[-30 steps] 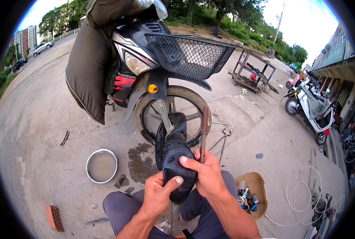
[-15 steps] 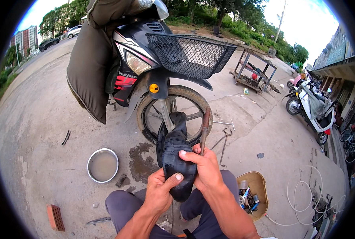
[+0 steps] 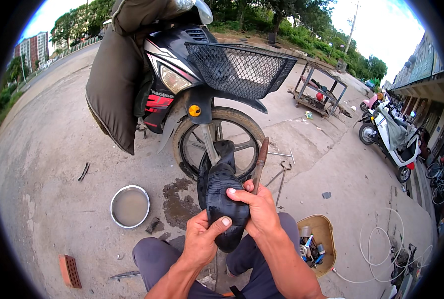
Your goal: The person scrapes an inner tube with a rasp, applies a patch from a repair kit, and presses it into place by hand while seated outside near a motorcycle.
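Between my knees, a black, inflated inner tube (image 3: 225, 192) bulges from the front wheel (image 3: 217, 144) of a motorbike. My left hand (image 3: 200, 239) grips its near end from the left, thumb on top. On the other side my right hand (image 3: 261, 214) is closed on the tube, its thumb pressing the upper face. Upright in the fingers of my right hand stands a rusty hand tool with a brown handle (image 3: 263, 152); its lower end is hidden by the hand. Both hands touch the tube near where it bends over.
A steel bowl (image 3: 130, 225) of cloudy water stands left of my knees, with a red brick (image 3: 70, 271) nearer me. At right are a tan tub (image 3: 326, 233) of tools and a coiled pale hose (image 3: 381, 231). Pliers (image 3: 284, 169) lie beyond the tub; a metal cart (image 3: 321, 89) stands farther off.
The brown-handled tool has tilted slightly to the right in my right hand. Both hands keep their hold on the tube. A dark car and a white car at far left have gone from view.
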